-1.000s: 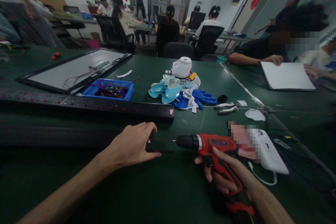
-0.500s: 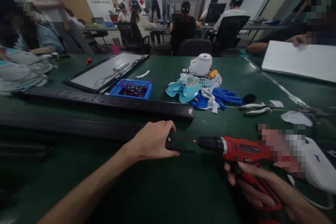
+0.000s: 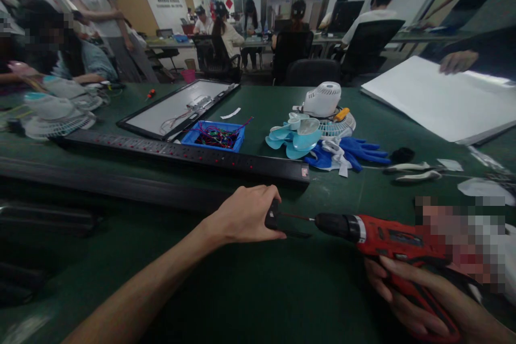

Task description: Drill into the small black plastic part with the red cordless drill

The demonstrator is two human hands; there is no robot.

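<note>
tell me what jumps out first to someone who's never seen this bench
The red drill lies low on the right in the right hand, its bit pointing at a small black part that the left hand grips on the green table. Behind them a long black power strip runs across, with pale blue fan blades and blue gloves just beyond.

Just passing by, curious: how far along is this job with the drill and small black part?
Looks done: a fan lies apart, blue blades beside white housing. In hand: the left hand pins a small black part on the table; the right hand aims the red drill at it. Left: this fastening, seemingly; its screw is too small to see.
</note>
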